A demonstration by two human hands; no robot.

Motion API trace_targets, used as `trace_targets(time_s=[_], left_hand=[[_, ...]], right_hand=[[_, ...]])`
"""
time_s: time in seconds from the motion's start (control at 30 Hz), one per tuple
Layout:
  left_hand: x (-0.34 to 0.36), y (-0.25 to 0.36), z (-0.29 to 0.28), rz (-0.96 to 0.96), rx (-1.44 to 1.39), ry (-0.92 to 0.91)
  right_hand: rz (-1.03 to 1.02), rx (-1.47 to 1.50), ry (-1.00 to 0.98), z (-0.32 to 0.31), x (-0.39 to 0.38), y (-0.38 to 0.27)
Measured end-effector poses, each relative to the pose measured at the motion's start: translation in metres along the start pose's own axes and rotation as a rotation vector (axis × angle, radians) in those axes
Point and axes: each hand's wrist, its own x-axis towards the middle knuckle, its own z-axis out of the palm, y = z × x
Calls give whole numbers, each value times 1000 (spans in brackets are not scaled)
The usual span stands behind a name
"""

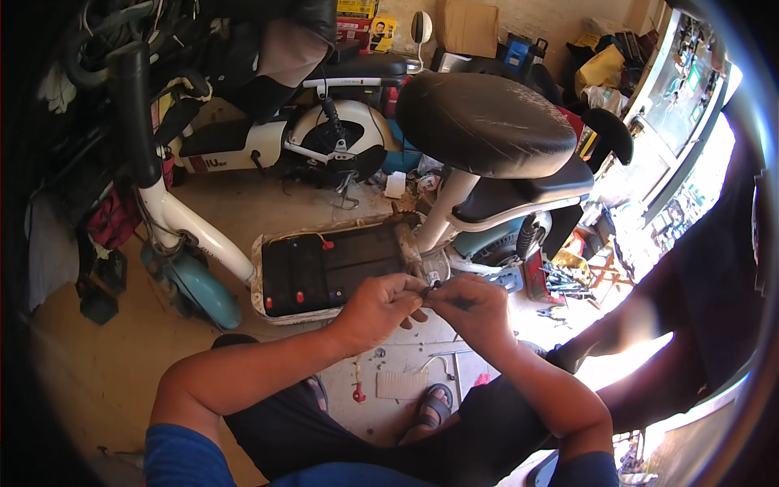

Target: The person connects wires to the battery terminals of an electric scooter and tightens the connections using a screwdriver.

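My left hand (380, 304) and my right hand (471, 307) meet in front of me, fingertips pinched together on a small dark part (430, 286) that is too small to make out. Just beyond them lies the open footboard compartment (264, 280) of a white and teal electric scooter, with black batteries (324, 264) and red terminal caps inside. The scooter's black seat (485, 122) rises above the hands, on a white post (446, 209).
A second white scooter (324, 138) is parked behind. Tools and parts lie scattered on the floor at the right (560, 276). A red-tipped wire (358, 393) and a piece of cardboard (401, 384) lie between my feet. Boxes stand along the back wall (466, 24).
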Motion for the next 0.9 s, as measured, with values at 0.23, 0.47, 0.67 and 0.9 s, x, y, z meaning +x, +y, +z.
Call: trace_targets(time_s=[0.23,0.47,0.67,0.9], left_hand=[[1,-6,-3,-7,-9,18],[5,-10,-3,-22,25,25],[3,-7,-4,19,24,44],[4,-11,-2,10,42,57]], right_hand=[[89,43,-60,2,4,0],[-19,26,-121,-2,8,12],[143,94,-109,1,5,-1],[29,43,-20,9,1,8]])
